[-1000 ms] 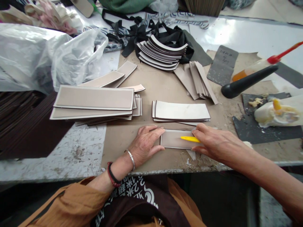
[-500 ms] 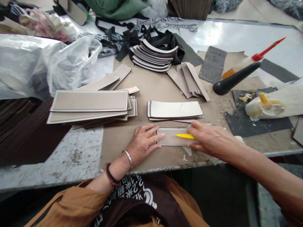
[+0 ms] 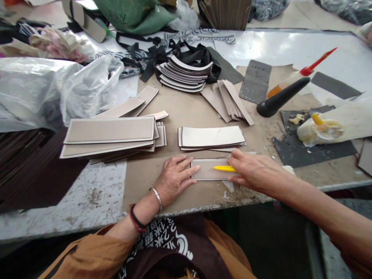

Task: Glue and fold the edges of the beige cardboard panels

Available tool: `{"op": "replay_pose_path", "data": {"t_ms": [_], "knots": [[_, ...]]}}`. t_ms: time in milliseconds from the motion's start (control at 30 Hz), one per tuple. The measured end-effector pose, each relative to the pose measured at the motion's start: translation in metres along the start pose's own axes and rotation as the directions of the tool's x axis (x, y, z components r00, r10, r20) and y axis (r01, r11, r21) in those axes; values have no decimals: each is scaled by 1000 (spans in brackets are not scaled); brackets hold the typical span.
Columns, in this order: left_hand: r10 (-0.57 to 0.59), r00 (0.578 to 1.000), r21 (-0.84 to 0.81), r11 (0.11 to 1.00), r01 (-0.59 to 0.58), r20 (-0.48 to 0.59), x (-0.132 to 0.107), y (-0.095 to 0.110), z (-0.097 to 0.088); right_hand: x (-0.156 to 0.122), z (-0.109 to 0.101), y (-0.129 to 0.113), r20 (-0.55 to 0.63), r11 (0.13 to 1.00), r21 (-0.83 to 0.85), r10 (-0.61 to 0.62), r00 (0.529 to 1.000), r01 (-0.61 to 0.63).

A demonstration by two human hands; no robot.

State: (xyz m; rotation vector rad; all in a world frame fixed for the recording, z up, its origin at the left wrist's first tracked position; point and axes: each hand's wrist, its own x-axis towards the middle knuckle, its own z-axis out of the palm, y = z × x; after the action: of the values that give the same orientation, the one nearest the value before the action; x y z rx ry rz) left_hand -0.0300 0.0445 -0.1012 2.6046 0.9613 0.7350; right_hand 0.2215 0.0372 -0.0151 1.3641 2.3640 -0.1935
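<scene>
A small beige rectangular panel [image 3: 205,170] with a pale border lies flat near the table's front edge. On its left end rest the fingertips of my left hand [image 3: 177,176], spread and flat, holding nothing. My right hand [image 3: 250,170] is closed over the panel's right end. From its grip a yellow pointed tool handle [image 3: 224,168] sticks out to the left; the tool's other end is hidden under the hand. A thin translucent sheet [image 3: 229,186] shows beneath that hand. Just behind the panel sits a short stack of white-topped strips [image 3: 213,136].
Larger bordered panels [image 3: 109,131] are stacked at left, beside a plastic bag [image 3: 90,89]. Curved pieces [image 3: 186,73] and loose beige strips [image 3: 229,100] lie farther back. At right are a black tapered tool [image 3: 281,99], a red-tipped bottle [image 3: 308,71] and a glue-smeared white container [image 3: 319,130].
The whole view has shifted slightly, with far items sitting a little lower and right-hand items farther left. Both hands keep nearly the same pose on the panel.
</scene>
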Motion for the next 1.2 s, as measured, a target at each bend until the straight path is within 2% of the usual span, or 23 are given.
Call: {"op": "replay_pose_path", "data": {"t_ms": [133,300,467,667,800,933,1033,1200], "knots": [[-38,999,-25,999,39,15,0,1,0,-1,1,1,-34,1000,5,-24,999,24],[-110,993,-49,993,111,32,0,2,-1,0,1,0,-16,1000,2,-15,1000,15],[-64,997,-39,997,66,45,0,2,-2,1,1,1,-11,1000,-10,-24,1000,24],[-140,988,-74,987,144,60,-1,2,-2,2,3,1,-32,999,-15,-33,999,32],[-99,994,-66,992,103,56,0,4,-4,2,3,1,-28,1000,-10,-30,999,30],[-11,997,41,999,8,79,1,5,-5,1,0,0,-22,1000,-1,-21,1000,21],[-1,996,105,994,-8,88,0,4,-4,1,-3,-2,-19,1000,4,-10,1000,10],[17,996,124,992,-28,89,0,4,-4,1,-4,-2,-24,1000,25,14,1000,-13]]}}
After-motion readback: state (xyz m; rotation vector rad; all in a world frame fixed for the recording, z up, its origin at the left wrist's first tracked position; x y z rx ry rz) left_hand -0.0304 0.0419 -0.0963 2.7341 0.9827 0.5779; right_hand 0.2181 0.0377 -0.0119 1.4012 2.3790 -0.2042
